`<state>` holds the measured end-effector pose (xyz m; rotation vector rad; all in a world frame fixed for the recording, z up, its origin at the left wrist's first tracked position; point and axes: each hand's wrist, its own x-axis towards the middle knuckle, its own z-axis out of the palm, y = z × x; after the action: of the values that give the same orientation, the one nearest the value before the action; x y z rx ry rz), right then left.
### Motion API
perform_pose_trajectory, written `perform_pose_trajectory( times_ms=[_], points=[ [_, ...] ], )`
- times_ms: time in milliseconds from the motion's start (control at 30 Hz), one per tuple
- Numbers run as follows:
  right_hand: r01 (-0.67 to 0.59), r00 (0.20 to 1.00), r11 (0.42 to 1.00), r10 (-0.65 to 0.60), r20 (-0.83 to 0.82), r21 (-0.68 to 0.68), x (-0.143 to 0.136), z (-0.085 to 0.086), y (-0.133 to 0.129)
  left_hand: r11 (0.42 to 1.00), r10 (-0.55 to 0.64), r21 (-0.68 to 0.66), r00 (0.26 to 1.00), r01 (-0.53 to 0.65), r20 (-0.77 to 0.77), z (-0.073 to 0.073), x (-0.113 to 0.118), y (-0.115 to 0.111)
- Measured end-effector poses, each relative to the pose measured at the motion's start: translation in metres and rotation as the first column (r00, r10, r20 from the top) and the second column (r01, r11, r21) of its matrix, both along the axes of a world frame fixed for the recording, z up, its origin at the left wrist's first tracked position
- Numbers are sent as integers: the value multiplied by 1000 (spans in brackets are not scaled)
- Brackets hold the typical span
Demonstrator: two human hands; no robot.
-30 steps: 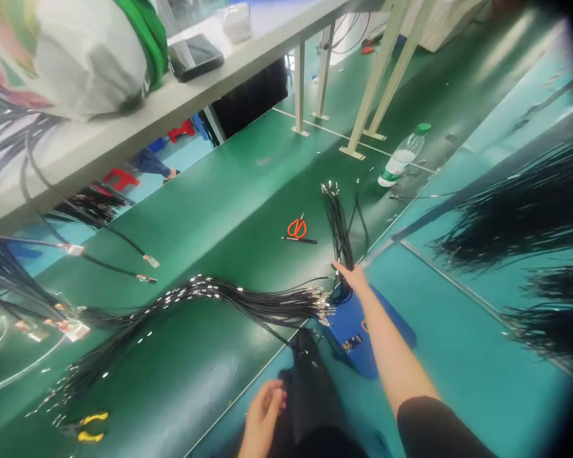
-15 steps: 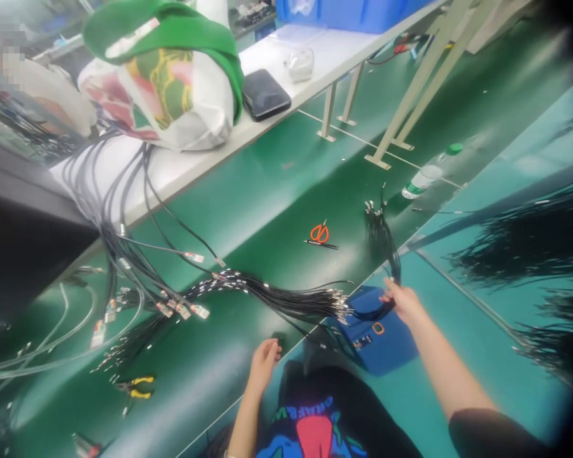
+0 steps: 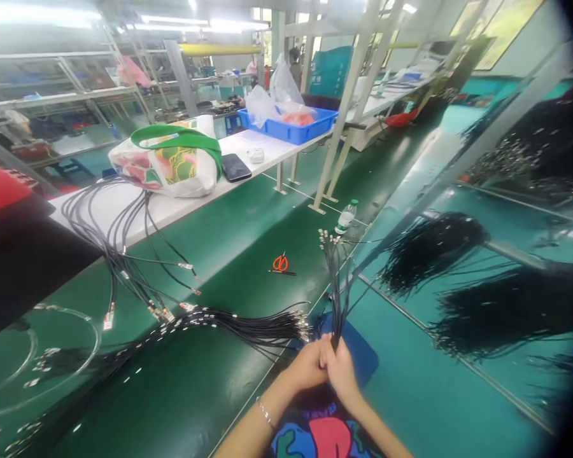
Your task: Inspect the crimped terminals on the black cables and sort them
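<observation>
My right hand (image 3: 342, 371) is wrapped round a bundle of black cables (image 3: 335, 286), which stands up from my grip with its metal-tipped ends fanned out at the top. Pressed against it from the left, my left hand (image 3: 309, 366) is closed at the same bundle; its fingertips are partly hidden. A larger bundle of black cables (image 3: 248, 329) lies along the green table just left of my hands, its silvery ends towards me. Below and behind my hands is a blue stool seat (image 3: 365, 353).
Orange-handled scissors (image 3: 280, 262) and a thin black tool (image 3: 282, 273) lie on the green tabletop (image 3: 205, 394). A water bottle (image 3: 346, 217) stands farther back. Black cables hang on a rack (image 3: 516, 312) at right. A white shelf (image 3: 176, 210) holds a bag (image 3: 172, 162), a phone (image 3: 236, 167) and a blue tray (image 3: 298, 133).
My view has tilted up. My left hand has come over to my right hand and closed at the bundle. The bundle has been raised and now stands upright in front of me.
</observation>
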<state>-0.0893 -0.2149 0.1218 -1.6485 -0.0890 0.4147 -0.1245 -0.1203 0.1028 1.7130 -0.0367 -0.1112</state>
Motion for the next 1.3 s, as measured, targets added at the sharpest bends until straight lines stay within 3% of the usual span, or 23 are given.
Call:
perform_pose_trajectory(
  times_ms=[67,167,300,433,533,633,800,900,1067,1133,1200,1267,1300],
  points=[
    [-34,999,999,34,-16,-21,-10,-3,-10,1000,-18,-22,1000,18,-12,-14,-9,-14],
    [-109,991,992,105,-78,-58,-15,-13,-21,998,54,-13,998,-54,-40,-27,-35,-23],
    [-244,931,967,211,-297,-79,-14,-37,-33,961,262,122,957,-247,-126,-34,-74,4],
    [-373,787,927,292,-543,-41,-12,-55,-54,908,378,259,912,-330,-161,-31,-109,47],
    [-404,677,907,384,-627,119,-14,-52,-61,906,362,295,918,-304,-165,-14,-129,53],
    [-339,591,865,501,-632,369,-23,-35,-44,926,295,290,942,-241,-158,13,-141,33],
    [-24,556,709,596,-580,705,-53,1,-5,958,190,250,967,-144,-172,51,-152,-4],
    [110,520,616,634,-573,780,-63,25,-9,966,188,217,960,-142,-209,54,-162,-8],
    [233,492,466,701,-516,854,-52,73,-36,980,163,156,946,-123,-279,38,-181,-10],
    [100,553,410,734,-394,906,-44,92,-45,982,164,142,940,-126,-300,34,-185,-11],
    [-188,607,395,766,-210,899,-37,109,-53,981,174,142,930,-134,-322,36,-189,-10],
    [-446,613,414,787,-66,794,-32,124,-58,977,190,162,916,-140,-353,49,-198,-5],
    [-516,621,436,783,-29,737,-30,131,-60,975,194,173,909,-138,-370,61,-205,-1]
  ],
)
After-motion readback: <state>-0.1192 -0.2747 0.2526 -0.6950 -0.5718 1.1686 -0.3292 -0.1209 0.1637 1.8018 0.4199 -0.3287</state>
